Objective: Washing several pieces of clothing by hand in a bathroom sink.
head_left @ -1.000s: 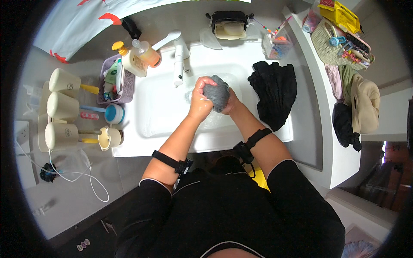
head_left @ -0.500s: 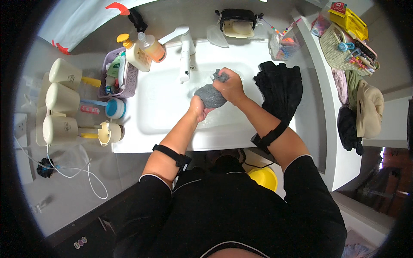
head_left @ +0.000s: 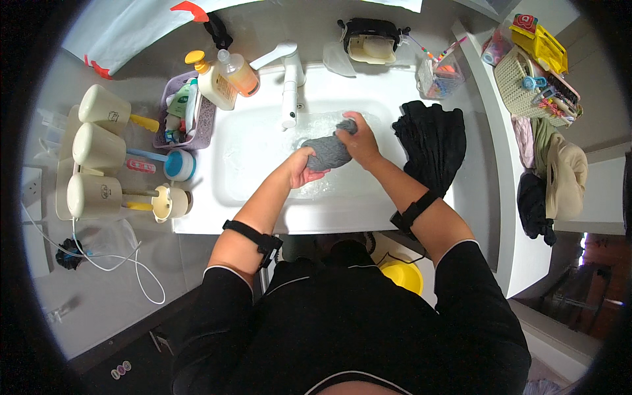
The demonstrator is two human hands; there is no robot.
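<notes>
The right hand's (head_left: pixel 361 143) fingers close round the narrow upper end of the gray cloth (head_left: pixel 329 154); the left hand's (head_left: pixel 299 168) fingers and thumb hold its bulky lower end, probably to steady it for twisting. It hangs over the wet sink (head_left: pixel 253 183), likely so drips fall inside. The black cloth (head_left: pixel 432 141) lies right, seemingly kept clear. A second ago the gray wad was balled between both palms; now it is drawn longer.

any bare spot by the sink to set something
Bare: rim behind the basin, between faucet and clear cup; strip between blue tub and basin. Crowded: back left with purple basket and pump bottle; right under black cloth; mid-basin where left hand and right hand hold grey cloth.
</notes>
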